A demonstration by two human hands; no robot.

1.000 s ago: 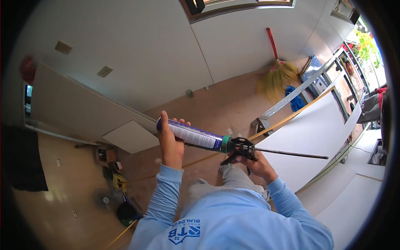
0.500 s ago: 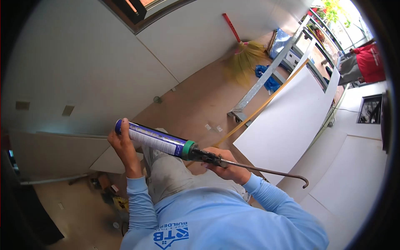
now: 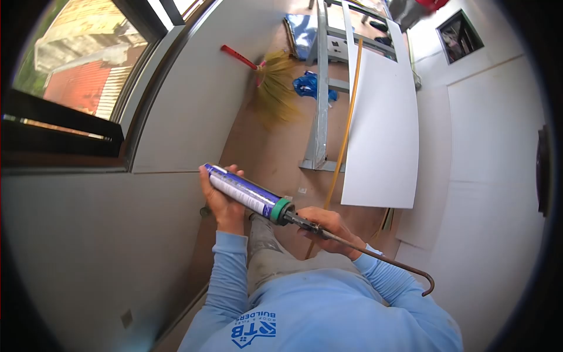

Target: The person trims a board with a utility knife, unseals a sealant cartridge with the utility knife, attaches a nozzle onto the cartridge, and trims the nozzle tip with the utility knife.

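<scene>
A caulking gun [image 3: 302,222] loaded with a blue-and-white sealant tube [image 3: 243,190] lies across the front of my body. Around the front end of the tube, my left hand [image 3: 224,205] is closed, its fingertips showing on the far side. My right hand [image 3: 331,227] grips the gun at its handle, just behind the green ring of the tube. The handle and trigger are mostly hidden by that hand. From there the long rod [image 3: 381,257] runs back over my right sleeve and ends in a hook.
A window [image 3: 88,64] opens in the wall at my left. Ahead, a broom [image 3: 272,82] leans near the wall, beside a blue plastic bag [image 3: 314,86]. A metal frame [image 3: 322,111] carries a white panel [image 3: 384,129] and a long yellow strip [image 3: 346,123]. Another person's legs [image 3: 407,13] show at the far end.
My view has swung left, bringing the window further in. The caulking gun stays in both hands, and my left hand's fingers now show beyond the tube.
</scene>
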